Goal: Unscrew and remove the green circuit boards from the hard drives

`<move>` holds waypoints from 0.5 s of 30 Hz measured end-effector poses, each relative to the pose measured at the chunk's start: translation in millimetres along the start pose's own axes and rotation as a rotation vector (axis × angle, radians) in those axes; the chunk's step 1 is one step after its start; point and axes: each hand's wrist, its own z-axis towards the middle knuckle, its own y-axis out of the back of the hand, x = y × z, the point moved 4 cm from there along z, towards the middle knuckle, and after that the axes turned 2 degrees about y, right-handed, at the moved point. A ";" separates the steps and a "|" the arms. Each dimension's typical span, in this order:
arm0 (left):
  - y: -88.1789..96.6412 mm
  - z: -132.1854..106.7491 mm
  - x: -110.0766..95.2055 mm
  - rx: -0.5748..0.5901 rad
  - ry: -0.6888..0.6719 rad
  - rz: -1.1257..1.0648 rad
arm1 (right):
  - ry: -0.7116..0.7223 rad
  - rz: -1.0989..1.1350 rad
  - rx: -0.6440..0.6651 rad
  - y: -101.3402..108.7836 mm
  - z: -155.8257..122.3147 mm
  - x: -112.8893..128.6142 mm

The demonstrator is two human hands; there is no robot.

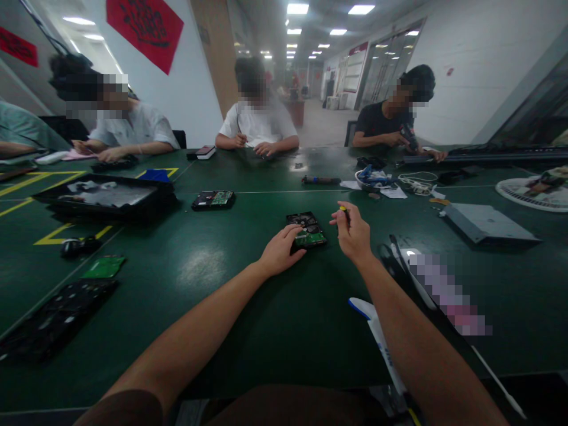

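A hard drive (307,228) lies flat on the green table in front of me, its black metal side and green circuit board facing up. My left hand (284,248) is on its left side, fingers over the edge and top, holding it against the table. Just to the right of the drive, my right hand (352,232) is raised with its fingers closed around a small screwdriver (344,210) with a yellow-and-black handle. Most of that tool is hidden by the fingers, and its tip cannot be made out.
Another hard drive (213,200) lies further left, near a black tray (106,198) of parts. At near left are a green circuit board (104,267) and a long black part (57,319). A grey metal box (490,223) stands right. Several people work across the table.
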 end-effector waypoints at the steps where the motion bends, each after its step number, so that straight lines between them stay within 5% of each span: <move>1: 0.1 -0.1 1.0 -0.009 0.015 -0.015 | -0.012 0.015 -0.003 -0.6 -0.6 -1.4; 15: -0.8 -1.2 0.2 0.018 -0.015 0.034 | -0.035 0.065 -0.105 1.9 14.3 5.9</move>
